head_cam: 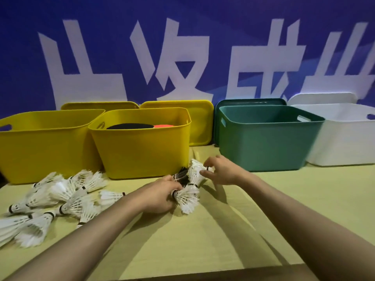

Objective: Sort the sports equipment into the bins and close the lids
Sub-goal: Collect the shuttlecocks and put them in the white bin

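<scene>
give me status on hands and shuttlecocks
Left hand grips shuttlecocks; right hand pinches another. Pile waits left. Bins open, nothing blocking.

A pale yellow-green, smooth flat counter (pixel 294 199) is stretching across the lower part of the view, catching long soft shadows on its surface. Behind it, a deep blue backdrop wall (pixel 182 13) is filling the whole upper part, and large white block characters (pixel 172 63) are running across it, their lower ends hiding behind what is standing on the counter.
</scene>
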Tool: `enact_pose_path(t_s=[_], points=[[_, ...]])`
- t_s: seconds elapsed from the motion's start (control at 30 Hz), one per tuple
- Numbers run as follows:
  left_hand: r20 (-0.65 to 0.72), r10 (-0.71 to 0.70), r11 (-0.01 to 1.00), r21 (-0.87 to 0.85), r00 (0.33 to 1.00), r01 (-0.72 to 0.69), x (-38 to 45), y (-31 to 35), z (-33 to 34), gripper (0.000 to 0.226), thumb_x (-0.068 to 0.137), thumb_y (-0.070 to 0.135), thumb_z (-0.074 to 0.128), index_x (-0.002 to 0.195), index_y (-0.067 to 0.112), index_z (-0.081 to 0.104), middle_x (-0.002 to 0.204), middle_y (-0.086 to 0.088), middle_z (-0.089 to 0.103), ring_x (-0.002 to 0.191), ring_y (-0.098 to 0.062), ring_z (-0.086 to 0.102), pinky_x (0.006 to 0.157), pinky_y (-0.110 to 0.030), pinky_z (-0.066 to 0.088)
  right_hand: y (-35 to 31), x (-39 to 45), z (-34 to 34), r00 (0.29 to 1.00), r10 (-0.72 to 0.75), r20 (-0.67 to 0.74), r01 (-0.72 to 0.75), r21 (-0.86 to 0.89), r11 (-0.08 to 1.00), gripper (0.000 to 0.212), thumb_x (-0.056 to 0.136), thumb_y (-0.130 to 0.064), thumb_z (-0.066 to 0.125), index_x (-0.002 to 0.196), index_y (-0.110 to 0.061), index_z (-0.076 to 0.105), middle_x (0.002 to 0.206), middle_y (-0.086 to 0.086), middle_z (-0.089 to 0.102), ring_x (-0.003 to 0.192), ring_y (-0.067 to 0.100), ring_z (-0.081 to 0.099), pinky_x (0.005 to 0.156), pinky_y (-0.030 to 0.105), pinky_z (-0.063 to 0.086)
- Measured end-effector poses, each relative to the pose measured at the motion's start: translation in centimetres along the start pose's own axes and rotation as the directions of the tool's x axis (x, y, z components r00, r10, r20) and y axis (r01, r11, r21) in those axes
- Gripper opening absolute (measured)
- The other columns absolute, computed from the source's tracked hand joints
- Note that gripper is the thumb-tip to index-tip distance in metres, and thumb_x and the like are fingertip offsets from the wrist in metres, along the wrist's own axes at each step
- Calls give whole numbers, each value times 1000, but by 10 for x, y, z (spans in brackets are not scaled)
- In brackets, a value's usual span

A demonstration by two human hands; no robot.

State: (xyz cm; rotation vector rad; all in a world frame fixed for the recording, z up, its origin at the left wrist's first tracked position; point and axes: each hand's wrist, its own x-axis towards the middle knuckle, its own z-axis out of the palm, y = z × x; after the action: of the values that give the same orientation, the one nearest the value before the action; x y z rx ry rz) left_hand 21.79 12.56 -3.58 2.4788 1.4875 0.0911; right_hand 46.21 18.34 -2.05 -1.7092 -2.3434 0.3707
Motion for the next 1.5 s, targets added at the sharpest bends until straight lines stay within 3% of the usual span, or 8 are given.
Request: enact_pose_path(t_s=[0.17,0.53,0.67,0.87,1.0,1.2,1.37,1.5], points=[[-12,10,1000,-24,1000,-10,-4,-4,-2,30,81,59,72,87,39,51,100,16,59,83,-7,61,74,-40,54,0,9,17,997,4,83,-14,117,993,54,91,-59,64,126,-18,62,115,0,66,102,20,61,90,38,54],[-150,85,932,-337,985,-132,39,85,-88,48,82,70,61,103,28,71,93,12,77,81,-6,71,74,-29,58,56,-98,-54,990,-11,-138,40,211,977,17,93,-42,70,95,-26,67,83,-9,71,71,7,69,72,36,59],[-202,93,867,-465,975,-179,96,153,-100,37,94,58,54,109,25,62,85,4,78,59,-13,65,51,-24,44,105,-159,-123,905,107,-411,-70,102,992,14,93,-42,69,97,-29,67,80,-12,66,73,4,62,64,28,53],[-210,192,845,-462,959,-270,168,258,-119,39,96,61,52,111,26,62,84,8,78,59,-9,63,59,-28,45,226,-188,-205,605,216,-766,-191,124,974,15,93,-30,72,97,-17,69,85,-7,68,77,5,64,68,22,51],[-183,216,894,-358,959,-270,203,293,-123,44,92,67,52,104,27,63,82,13,77,57,-5,64,58,-26,47,299,-136,-241,430,306,-849,-234,223,947,15,95,-26,70,97,-12,66,83,-3,64,79,18,63,61,16,38],[-174,164,929,-303,971,-212,255,320,-134,45,95,61,54,102,19,67,79,6,78,52,-5,59,54,-25,46,349,-78,-242,579,387,-718,-312,243,918,30,93,-30,73,116,-10,70,116,7,72,106,25,67,89,35,53],[-241,172,912,-329,955,-247,310,365,-136,46,99,55,55,96,12,69,79,3,76,49,-5,55,44,-19,41,354,-120,-211,375,281,-884,-130,250,960,11,96,-15,65,105,-12,70,97,1,70,83,13,68,77,18,53],[-255,127,877,-422,958,-228,344,399,-122,51,99,52,56,110,3,66,100,0,78,65,-9,66,49,-21,45,358,-168,-191,431,277,-859,-113,253,961,9,97,-17,66,104,-15,70,89,-6,70,80,-2,65,68,1,46]])
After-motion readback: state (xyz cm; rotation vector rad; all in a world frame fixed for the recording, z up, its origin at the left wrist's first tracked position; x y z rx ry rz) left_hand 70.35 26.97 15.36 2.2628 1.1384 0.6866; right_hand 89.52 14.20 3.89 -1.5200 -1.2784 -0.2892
